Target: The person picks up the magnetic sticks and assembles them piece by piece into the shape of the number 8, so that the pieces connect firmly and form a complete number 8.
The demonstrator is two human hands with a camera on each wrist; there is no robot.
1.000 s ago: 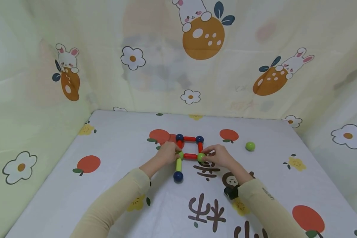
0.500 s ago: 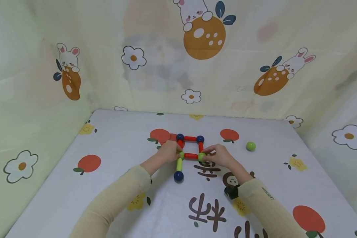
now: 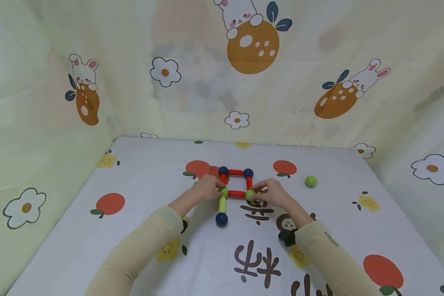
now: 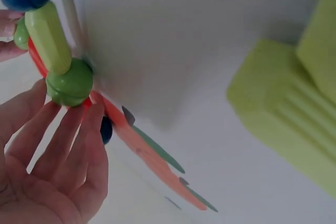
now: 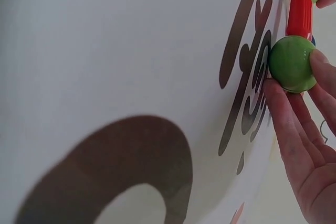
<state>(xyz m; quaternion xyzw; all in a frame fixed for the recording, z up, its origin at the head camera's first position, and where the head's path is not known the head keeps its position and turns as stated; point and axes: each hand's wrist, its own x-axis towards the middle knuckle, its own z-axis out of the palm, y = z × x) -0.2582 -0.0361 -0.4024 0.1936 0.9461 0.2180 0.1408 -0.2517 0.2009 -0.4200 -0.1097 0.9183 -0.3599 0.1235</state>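
A square of red rods (image 3: 237, 194) with balls at its corners lies flat on the table. Its two far corners are dark blue balls (image 3: 248, 173); the two near ones are green. My left hand (image 3: 208, 188) pinches the near-left green ball (image 4: 70, 83) with thumb and fingertips. From that ball a light green rod (image 3: 222, 205) extends toward me, ending in another dark blue ball (image 3: 221, 219). My right hand (image 3: 275, 192) holds the near-right green ball (image 5: 292, 64) between thumb and fingers. The left hand partly covers the square's left rod.
A loose green ball (image 3: 311, 181) lies to the right of the square. The table (image 3: 133, 172) wears a white cloth printed with fruit, flowers and brown characters. Patterned curtains (image 3: 196, 107) hang behind and at both sides. A blurred yellow-green ribbed shape (image 4: 283, 108) shows close in the left wrist view.
Both hands stay on the same green balls and the square keeps its place. The left forearm has shifted slightly to the left.
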